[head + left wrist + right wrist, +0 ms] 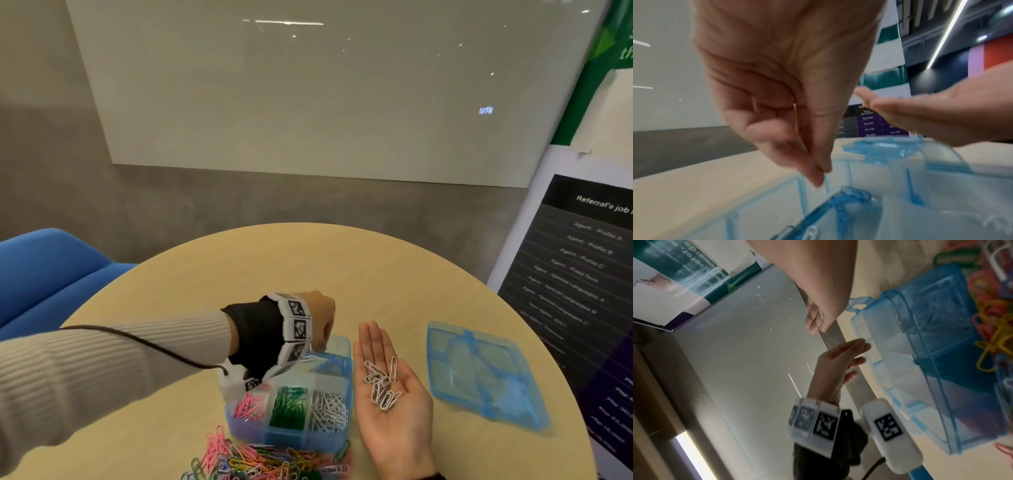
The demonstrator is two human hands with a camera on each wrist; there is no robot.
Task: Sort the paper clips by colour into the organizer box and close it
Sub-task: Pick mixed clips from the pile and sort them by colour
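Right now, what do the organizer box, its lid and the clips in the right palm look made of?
Organizer box and lid: translucent blue plastic, glossy; contents and table show through. White clips on the right hand: thin bent wire, apparently white-coated; the core can't be told.

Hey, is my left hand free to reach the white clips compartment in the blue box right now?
Probably yes: the left hand hovers over the translucent blue organizer box, whose lid lies off to the side, leaving the white clips compartment uncovered.

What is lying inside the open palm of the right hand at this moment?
A small heap of white paper clips lies on the flat, upturned palm of the right hand. Whether anything lies beneath the heap cannot be seen.
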